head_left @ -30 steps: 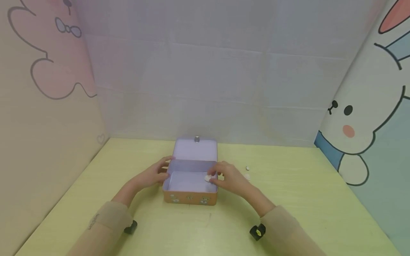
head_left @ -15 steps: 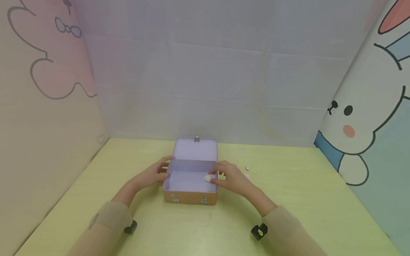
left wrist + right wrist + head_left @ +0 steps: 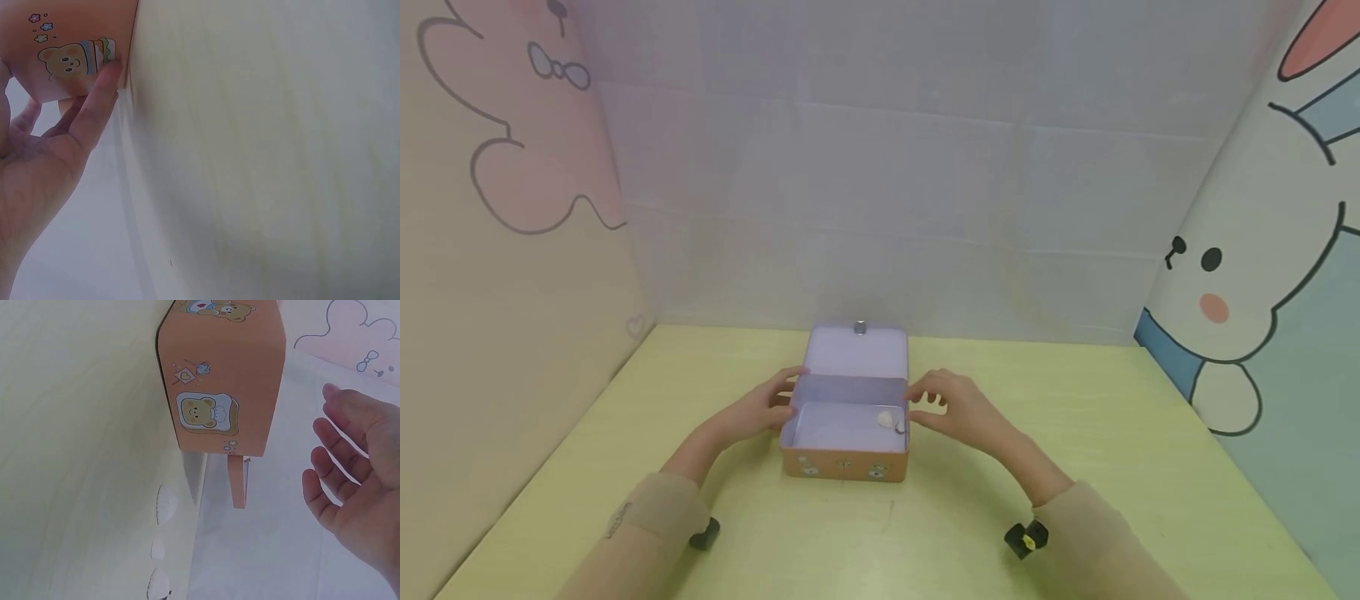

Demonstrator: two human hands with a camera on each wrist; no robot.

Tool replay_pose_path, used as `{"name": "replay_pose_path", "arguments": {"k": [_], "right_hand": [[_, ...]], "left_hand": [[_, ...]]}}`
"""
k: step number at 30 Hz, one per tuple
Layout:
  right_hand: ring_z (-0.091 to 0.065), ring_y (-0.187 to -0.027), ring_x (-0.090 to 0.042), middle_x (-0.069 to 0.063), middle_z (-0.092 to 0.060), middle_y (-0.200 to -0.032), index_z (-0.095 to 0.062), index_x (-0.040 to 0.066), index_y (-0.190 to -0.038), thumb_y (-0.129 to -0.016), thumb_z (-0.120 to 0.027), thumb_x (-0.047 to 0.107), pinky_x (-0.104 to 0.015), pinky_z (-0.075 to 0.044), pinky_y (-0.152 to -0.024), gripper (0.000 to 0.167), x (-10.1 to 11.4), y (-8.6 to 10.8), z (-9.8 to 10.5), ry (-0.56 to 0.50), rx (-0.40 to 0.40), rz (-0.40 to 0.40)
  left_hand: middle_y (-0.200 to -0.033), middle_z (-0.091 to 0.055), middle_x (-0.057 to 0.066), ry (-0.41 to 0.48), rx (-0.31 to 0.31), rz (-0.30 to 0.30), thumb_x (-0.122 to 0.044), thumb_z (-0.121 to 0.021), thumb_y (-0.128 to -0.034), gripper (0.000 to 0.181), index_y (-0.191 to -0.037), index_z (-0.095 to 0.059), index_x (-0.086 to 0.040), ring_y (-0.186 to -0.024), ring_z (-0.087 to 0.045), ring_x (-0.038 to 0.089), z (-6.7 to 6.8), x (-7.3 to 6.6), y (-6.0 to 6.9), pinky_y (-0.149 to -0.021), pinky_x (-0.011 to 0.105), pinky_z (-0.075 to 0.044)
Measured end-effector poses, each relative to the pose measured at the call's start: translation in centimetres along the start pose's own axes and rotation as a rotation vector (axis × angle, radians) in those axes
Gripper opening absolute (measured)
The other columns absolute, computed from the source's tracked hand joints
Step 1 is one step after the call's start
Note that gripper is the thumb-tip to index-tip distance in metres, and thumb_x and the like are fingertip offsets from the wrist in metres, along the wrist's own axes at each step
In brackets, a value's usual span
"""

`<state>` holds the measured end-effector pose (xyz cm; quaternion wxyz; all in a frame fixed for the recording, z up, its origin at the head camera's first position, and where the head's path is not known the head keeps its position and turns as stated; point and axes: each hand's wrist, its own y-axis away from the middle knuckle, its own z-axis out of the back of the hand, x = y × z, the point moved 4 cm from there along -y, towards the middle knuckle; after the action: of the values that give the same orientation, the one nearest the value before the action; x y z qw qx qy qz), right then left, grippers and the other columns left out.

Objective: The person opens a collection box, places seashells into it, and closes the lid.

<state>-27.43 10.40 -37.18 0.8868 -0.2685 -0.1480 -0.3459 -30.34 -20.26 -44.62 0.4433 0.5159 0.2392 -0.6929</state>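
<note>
A tin box (image 3: 844,465), orange with bear pictures outside and pale lilac inside, stands on the table with its lid (image 3: 857,352) tipped back. On its floor at the right lie a white shell-like piece (image 3: 885,419) and a smaller pale piece (image 3: 900,427). Against the box's left side rests my left hand (image 3: 752,414), with a fingertip (image 3: 111,72) touching the printed wall. My right hand (image 3: 962,410) is at the right rim, holding nothing; the right wrist view has its fingers (image 3: 340,447) loosely bent, apart from the box.
Several flat white shell-like pieces, among them a larger one (image 3: 166,504), lie on the table right of the box; my right hand hides them from the head view. A pale wall sheet (image 3: 880,167) rises behind the table (image 3: 842,542), with printed side walls left and right.
My right hand has let go of the white shell-like piece inside the box and drawn back to the right. The left hand has stayed in place.
</note>
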Motion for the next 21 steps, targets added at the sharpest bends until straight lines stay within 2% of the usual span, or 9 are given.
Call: {"name": "replay_pose_path", "arguments": {"k": [7, 16, 21], "right_hand": [[-0.055, -0.081, -0.012, 0.000, -0.067, -0.097, -0.068, 0.013, -0.103, -0.081, -0.075, 0.016, -0.035, -0.053, -0.070, 0.024, -0.4, 0.7, 1.4, 0.049, 0.000, -0.017], [-0.057, -0.080, -0.019, -0.003, -0.068, -0.097, -0.068, 0.011, -0.103, -0.080, -0.075, 0.012, -0.034, -0.051, -0.069, 0.024, -2.0, 1.5, 3.1, 0.061, -0.035, -0.034], [-0.057, -0.079, -0.021, -0.005, -0.068, -0.096, -0.068, 0.008, -0.102, -0.078, -0.077, 0.011, -0.038, -0.052, -0.068, 0.026, -2.9, 1.9, 3.5, 0.059, -0.047, -0.030]], "left_hand": [[-0.150, -0.024, 0.024, -0.009, 0.002, -0.003, -0.012, -0.051, -0.0967, 0.063, -0.149, -0.018, -0.022, -0.134, -0.030, 0.045, 0.1, 0.0, -0.2, -0.099, 0.055, -0.042], [-0.149, -0.024, 0.025, -0.024, 0.009, 0.006, -0.011, -0.050, -0.0969, 0.062, -0.149, -0.018, -0.022, -0.134, -0.031, 0.045, 0.7, -0.3, -0.8, -0.097, 0.053, -0.044], [-0.150, -0.023, 0.025, -0.033, 0.019, 0.005, -0.010, -0.050, -0.0972, 0.062, -0.149, -0.017, -0.022, -0.134, -0.029, 0.045, 1.1, -0.4, -1.2, -0.098, 0.054, -0.043]]}}
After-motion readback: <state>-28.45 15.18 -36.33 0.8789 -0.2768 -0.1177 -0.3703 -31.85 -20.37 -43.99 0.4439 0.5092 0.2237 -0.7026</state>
